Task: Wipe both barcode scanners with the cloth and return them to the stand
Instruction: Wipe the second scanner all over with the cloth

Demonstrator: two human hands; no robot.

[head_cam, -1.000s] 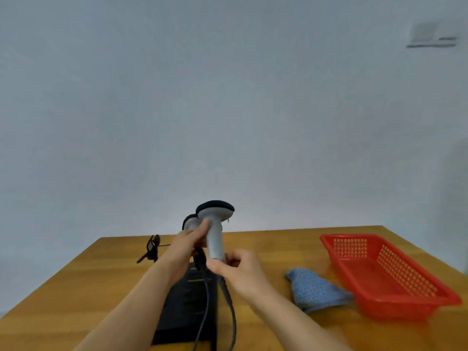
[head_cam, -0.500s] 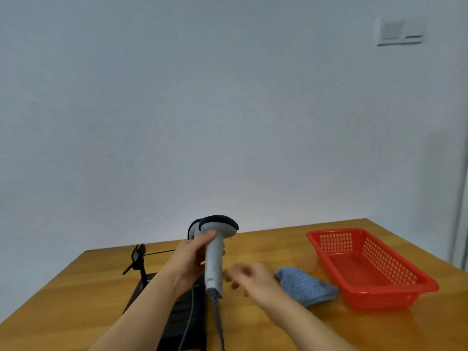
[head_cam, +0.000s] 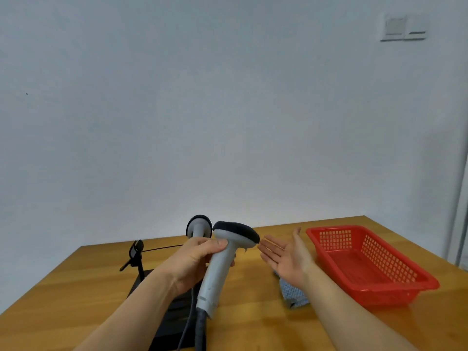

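Above the table's near-middle (head_cam: 76, 282), left hand (head_cam: 192, 264) wrapped round one grey scanner (head_cam: 220, 264), lifted off the stand (head_cam: 174, 315) for wiping. Right hand (head_cam: 286, 259) empty, fingers spread, over the blue cloth (head_cam: 293, 295). Second scanner (head_cam: 199, 225) parked behind, probably next.

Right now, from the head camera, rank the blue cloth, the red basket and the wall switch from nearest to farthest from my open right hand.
From the right hand:
1. Blue cloth, on the table just beneath the wrist, partly hidden by it.
2. Red basket, on the table to the right.
3. Wall switch, high on the far wall, upper right.
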